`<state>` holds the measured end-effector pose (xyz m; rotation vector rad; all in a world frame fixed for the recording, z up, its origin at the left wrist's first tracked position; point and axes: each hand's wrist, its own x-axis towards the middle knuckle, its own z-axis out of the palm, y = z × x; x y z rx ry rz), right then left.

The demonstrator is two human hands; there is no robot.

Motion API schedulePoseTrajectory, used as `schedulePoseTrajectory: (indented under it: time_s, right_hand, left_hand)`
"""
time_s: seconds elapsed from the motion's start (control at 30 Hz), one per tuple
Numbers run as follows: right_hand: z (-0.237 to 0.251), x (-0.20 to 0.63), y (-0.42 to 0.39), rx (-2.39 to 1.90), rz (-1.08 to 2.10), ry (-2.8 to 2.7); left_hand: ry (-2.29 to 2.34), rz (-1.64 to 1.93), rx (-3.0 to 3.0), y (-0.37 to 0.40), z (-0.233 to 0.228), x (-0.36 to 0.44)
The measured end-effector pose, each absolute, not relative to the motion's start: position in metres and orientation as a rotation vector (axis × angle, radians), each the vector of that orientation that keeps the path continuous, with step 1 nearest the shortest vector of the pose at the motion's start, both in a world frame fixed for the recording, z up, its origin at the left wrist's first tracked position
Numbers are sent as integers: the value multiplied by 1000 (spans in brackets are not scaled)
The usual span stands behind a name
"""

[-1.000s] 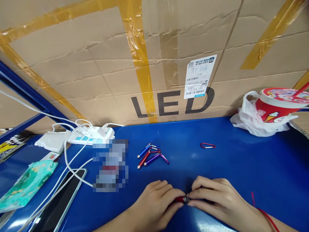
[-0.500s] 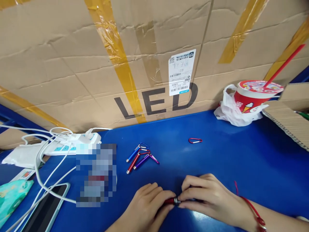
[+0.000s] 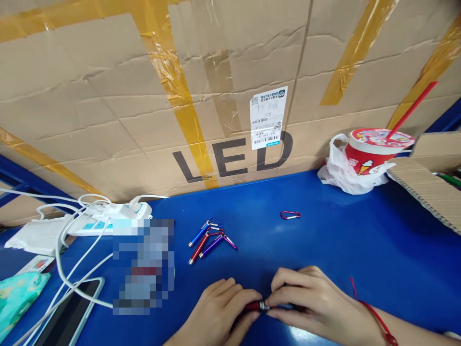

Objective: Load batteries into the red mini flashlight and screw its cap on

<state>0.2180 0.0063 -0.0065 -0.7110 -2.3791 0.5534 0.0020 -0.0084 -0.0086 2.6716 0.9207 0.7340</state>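
Observation:
My left hand is closed around the body of a red mini flashlight, most of it hidden by the fingers. At its silver end, thumb and fingers of my right hand are pinched together on the metal. Beyond my hands lies a loose red carabiner. To its left, a blue mini flashlight, another red one and a purple one lie close together, each with a carabiner at its end.
A big cardboard box stands along the back of the blue table. On the left are a power strip, white cables, a phone and a pixelated patch. A red cup in a plastic bag and a cardboard flap are at right.
The view has tilted up a little, so the table things sit slightly lower. Both hands keep the same hold on the flashlight, with hardly any visible movement.

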Motion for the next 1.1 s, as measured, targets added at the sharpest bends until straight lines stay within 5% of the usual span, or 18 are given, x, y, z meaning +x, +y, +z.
schedulePoseTrajectory:
  time_s: [0.8, 1.1]
  right_hand:
    - [-4, 211, 6, -776, 542, -2335]
    - [-2, 212, 6, -798, 511, -2310]
  left_hand:
    - [876, 953, 2919, -1, -15, 6]
    - [936, 759, 2875, -5, -27, -4]
